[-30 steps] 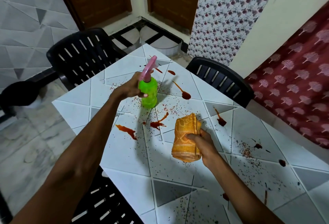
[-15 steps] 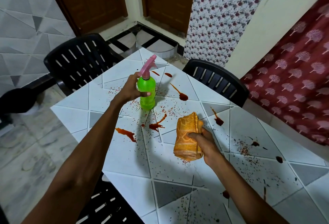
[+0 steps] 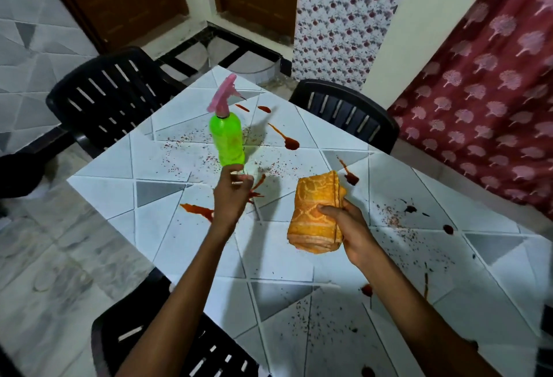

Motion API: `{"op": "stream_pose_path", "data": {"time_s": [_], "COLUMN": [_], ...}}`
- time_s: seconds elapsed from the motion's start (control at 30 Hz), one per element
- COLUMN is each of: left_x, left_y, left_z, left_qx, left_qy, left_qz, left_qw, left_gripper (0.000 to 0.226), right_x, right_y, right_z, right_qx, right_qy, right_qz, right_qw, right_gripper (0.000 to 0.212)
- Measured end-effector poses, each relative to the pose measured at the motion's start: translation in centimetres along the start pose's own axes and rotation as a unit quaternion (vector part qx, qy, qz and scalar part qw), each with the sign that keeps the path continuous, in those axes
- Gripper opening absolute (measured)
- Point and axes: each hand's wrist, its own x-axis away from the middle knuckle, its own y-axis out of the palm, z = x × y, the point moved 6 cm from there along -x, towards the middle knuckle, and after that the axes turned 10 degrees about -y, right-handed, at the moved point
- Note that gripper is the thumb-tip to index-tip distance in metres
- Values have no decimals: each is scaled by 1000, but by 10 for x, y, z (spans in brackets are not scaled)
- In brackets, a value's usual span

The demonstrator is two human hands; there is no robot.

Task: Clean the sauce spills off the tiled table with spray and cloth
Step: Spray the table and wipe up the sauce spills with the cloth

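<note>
A green spray bottle (image 3: 228, 137) with a pink trigger head stands on the white tiled table (image 3: 167, 230), leaning slightly left. My left hand (image 3: 232, 197) is just in front of its base, fingers loosely curled, no longer around it. My right hand (image 3: 351, 228) grips a folded orange patterned cloth (image 3: 314, 215) held just above the table, right of the bottle. Red sauce streaks lie near my left wrist (image 3: 197, 210), beyond the bottle (image 3: 291, 144) and by the cloth's far corner (image 3: 351, 178). Fine red specks are scattered over the tiles.
Black plastic chairs stand at the far left (image 3: 110, 98), the far right (image 3: 344, 113) and the near edge (image 3: 179, 346). More sauce drops (image 3: 447, 229) dot the right side of the table. A red patterned curtain (image 3: 493, 107) hangs on the right.
My left hand has let go of the spray bottle's neck and drawn back toward me to its base. The cloth in my right hand stays about where it was.
</note>
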Motion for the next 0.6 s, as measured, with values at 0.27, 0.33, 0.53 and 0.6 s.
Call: {"op": "stream_pose_path", "data": {"time_s": [0.27,0.33,0.53,0.6], "left_x": [97,116,184,204], "left_y": [125,158,245,269], "left_z": [-32,-37,-47,-52], "left_qx": [-54,-82,-152,-172], "left_qy": [-8,10,58,60], "left_qz": [-179,-203,-272,-284], "left_qw": [982,976,948,941], "left_gripper": [21,26,14,10], "right_x": [66,84,140,159], "right_y": [-115,-151,-248,-277], "right_z": [22,30,48,50], "right_qx": [-18,-16,-26,-39], "right_qy": [2,4,7,1], "right_qz": [96,126,206,216], "right_qw": [995,992,978,976], "right_gripper": [31,33,34,30]}}
